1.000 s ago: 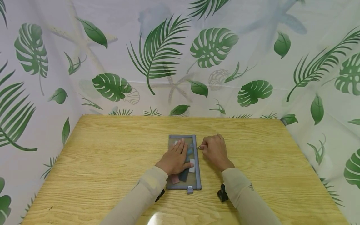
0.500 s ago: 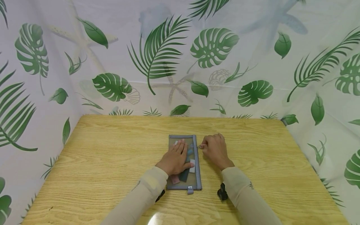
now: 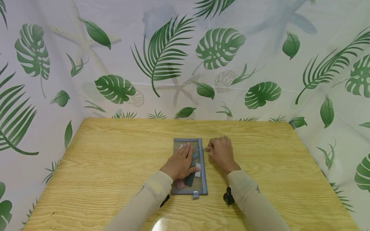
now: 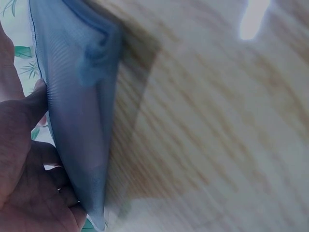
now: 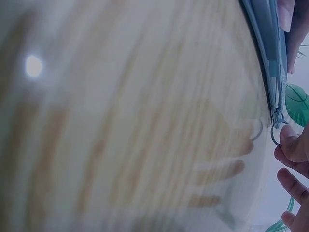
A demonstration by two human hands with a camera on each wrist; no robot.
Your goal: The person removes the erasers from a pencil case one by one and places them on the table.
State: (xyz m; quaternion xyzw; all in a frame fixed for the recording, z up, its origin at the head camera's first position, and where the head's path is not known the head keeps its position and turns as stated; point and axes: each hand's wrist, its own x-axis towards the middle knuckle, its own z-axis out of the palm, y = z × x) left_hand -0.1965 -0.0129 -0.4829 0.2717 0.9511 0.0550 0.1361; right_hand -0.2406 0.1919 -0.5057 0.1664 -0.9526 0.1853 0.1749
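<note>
A grey-framed mesh pouch (image 3: 203,179) lies flat on the wooden table, its zipper edge facing right. White, pink, blue and dark flat items show through the mesh. My left hand (image 3: 178,163) rests on the pouch with fingers extended and thumb spread; the left wrist view shows that hand (image 4: 34,164) against the pouch (image 4: 77,111). Just right of the zipper, my right hand (image 3: 222,154) pinches the pull. The right wrist view shows the metal ring (image 5: 275,134) of the pull between thumb and finger of this hand (image 5: 297,159).
The wooden table (image 3: 115,150) extends on all sides of the pouch. Behind it and at both sides hangs a white cloth (image 3: 179,96) printed with green leaves. A small tab (image 3: 196,196) sticks out from the pouch's near edge.
My right hand and the zipper pull have shifted very slightly away, toward the table's far edge. The left hand stays in place on the pouch.
</note>
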